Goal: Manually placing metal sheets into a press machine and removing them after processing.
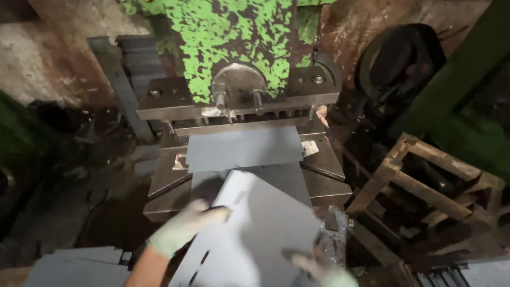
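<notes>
Gripping a grey metal sheet (255,234), left hand (183,226) fingers clamped on edge, right hand (319,268) likewise

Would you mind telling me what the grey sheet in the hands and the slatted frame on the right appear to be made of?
The grey sheet looks like thin sheet metal with a matte finish: flat, even grey, with punched slots near one edge. The slatted frame looks like raw, unpainted wood: pale brown bars with rough, worn edges. Both hands, left hand and right hand, wear pale gloves, probably knitted fabric.
</notes>
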